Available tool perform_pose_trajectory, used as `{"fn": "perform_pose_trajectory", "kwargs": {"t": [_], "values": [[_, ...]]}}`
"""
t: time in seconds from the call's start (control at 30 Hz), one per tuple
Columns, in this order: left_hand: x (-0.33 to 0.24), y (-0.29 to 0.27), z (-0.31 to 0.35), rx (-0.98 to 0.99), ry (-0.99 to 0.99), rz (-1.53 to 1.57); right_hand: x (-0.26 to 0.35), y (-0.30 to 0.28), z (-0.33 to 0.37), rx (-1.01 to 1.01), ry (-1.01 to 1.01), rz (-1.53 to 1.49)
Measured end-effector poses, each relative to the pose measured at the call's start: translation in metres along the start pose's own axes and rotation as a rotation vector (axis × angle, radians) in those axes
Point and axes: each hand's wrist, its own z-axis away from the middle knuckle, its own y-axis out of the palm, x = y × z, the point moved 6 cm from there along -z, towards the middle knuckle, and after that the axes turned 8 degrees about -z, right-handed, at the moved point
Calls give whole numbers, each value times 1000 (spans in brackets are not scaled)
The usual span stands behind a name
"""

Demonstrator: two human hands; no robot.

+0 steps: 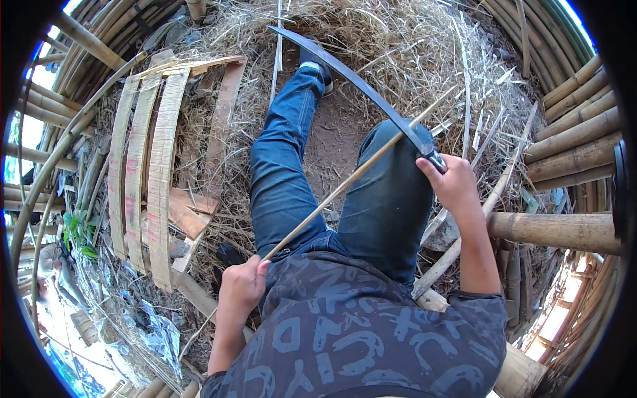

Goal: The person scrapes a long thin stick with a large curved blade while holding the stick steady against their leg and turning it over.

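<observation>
My left hand [240,284] is closed around a thin bamboo strip [352,178], near my waist. The strip runs up and to the right across my thighs, its far end past my right knee. In my right hand [454,180] is the dark handle of a long curved sickle [355,78]. Its blade sweeps from my right knee up and leftward, with the tip above my left foot. Near the knee the blade crosses the strip; whether they touch there I cannot tell.
Dry straw [391,36] covers much of the ground. A slatted wooden pallet piece [160,179] lies to my left. Bamboo pole walls [577,152] stand on both sides, and a thick pole [557,231] juts in at right. Plastic scraps [159,331] lie at lower left.
</observation>
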Motion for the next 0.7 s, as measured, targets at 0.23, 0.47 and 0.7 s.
{"fn": "perform_pose_trajectory", "kwargs": {"t": [0.23, 0.47, 0.7], "values": [[-30, 5, -25, 103, 5, 179, 4, -4, 2, 27, -16, 86], [-28, 11, -22, 158, -18, 215, 6, -3, 2, 89, -3, 88], [-34, 4, -18, 126, 11, 115, -2, -2, -4, 129, 8, 88]]}}
